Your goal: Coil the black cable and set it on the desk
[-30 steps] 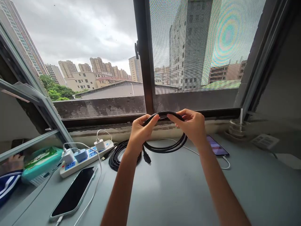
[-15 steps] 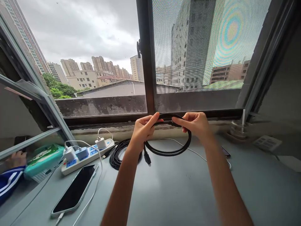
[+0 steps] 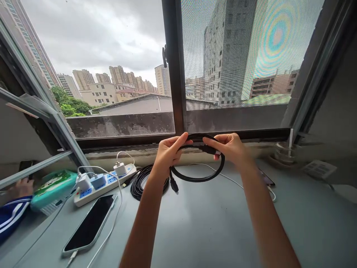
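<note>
A black cable coil (image 3: 199,178) hangs in the air above a grey desk (image 3: 200,227), held up in front of the window. My left hand (image 3: 169,152) pinches the coil's top left part, fingers closed round the strands. My right hand (image 3: 228,147) is closed on the top right part, with a cable plug end under its fingers. One plug end (image 3: 174,185) dangles below my left hand. A second coiled black cable (image 3: 139,184) lies flat on the desk behind my left forearm.
A white power strip (image 3: 104,181) with chargers sits at left, a dark phone (image 3: 90,225) on a white lead before it. A green pack (image 3: 51,188) and another person's hand (image 3: 22,187) are far left. A second phone (image 3: 266,179) lies behind my right arm; a glass jar (image 3: 284,152) stands by the window frame.
The coil has been drawn tighter and looks smaller. My right hand has slid along the top strand and its fingers have closed more over the plug end. My left hand has barely moved.
</note>
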Demonstrator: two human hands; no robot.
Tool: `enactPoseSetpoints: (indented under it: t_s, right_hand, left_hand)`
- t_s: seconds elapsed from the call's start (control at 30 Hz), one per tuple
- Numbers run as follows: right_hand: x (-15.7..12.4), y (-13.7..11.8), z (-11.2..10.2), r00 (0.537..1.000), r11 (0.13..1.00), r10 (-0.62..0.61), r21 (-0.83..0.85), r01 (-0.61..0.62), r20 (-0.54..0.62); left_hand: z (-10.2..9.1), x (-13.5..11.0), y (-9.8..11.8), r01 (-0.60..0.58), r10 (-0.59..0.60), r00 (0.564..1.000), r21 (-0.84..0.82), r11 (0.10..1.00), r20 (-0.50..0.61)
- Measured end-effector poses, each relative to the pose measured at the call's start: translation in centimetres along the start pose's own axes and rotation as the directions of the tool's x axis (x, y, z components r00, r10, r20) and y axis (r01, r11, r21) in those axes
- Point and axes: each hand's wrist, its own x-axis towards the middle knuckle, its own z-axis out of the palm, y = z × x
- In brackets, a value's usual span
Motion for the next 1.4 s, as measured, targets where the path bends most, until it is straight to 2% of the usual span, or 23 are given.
enactPoseSetpoints:
  t_s: [0.17, 0.4, 0.57, 0.73, 0.8, 0.93, 1.03, 1.17, 1.4]
  right_hand:
    - [-0.1, -0.4, 0.2, 0.991, 0.994, 0.019, 0.1, -0.033, 0.131]
    - [-0.4, -0.8, 0.5, 0.99, 0.985, -0.041, 0.172, 0.018, 0.133]
    - [-0.7, -1.0, 0.8, 0.98, 0.973, -0.199, 0.124, 0.194, 0.029]
    - [-0.8, -0.9, 0.9, 0.918, 0.921, -0.384, -0.025, 0.388, 0.101]
    - [-0.6, -0.6, 1.0, 0.909, 0.909, -0.409, -0.045, 0.413, 0.078]
    - [-0.3, -0.3, 1.2, 0.91, 0.909, -0.411, -0.103, 0.404, -0.052]
    - [-0.1, -0.3, 1.3, 0.875, 0.879, -0.465, -0.188, 0.438, -0.133]
    - [0.0, -0.2, 1.3, 0.827, 0.831, -0.534, -0.288, 0.475, -0.175]
    - [0.1, 0.0, 1.2, 0.8, 0.801, -0.561, -0.382, 0.461, -0.212]
  left_hand:
    - [0.0, -0.1, 0.1, 0.01, -0.008, 0.999, -0.037, 0.999, 0.037]
    - [0.2, 0.1, -0.2, 0.023, -0.015, 0.995, -0.082, 0.996, 0.099]
    - [0.3, 0.4, -0.5, 0.067, -0.062, 0.994, -0.059, 0.996, 0.087]
    - [0.6, 0.4, -0.6, 0.043, -0.043, 0.999, -0.024, 0.999, 0.008]
    - [0.9, 0.2, -0.5, 0.049, -0.049, 0.999, -0.018, 0.999, 0.021]
    - [1.5, 0.1, -0.5, 0.08, -0.079, 0.996, -0.021, 0.997, 0.046]
    - [1.9, 0.1, -0.6, 0.123, -0.122, 0.991, -0.019, 0.992, 0.058]
    - [2.2, 0.0, -0.5, 0.168, -0.164, 0.981, -0.033, 0.985, 0.106]
    - [2.3, 0.1, -0.7, 0.188, -0.178, 0.973, -0.057, 0.98, 0.149]
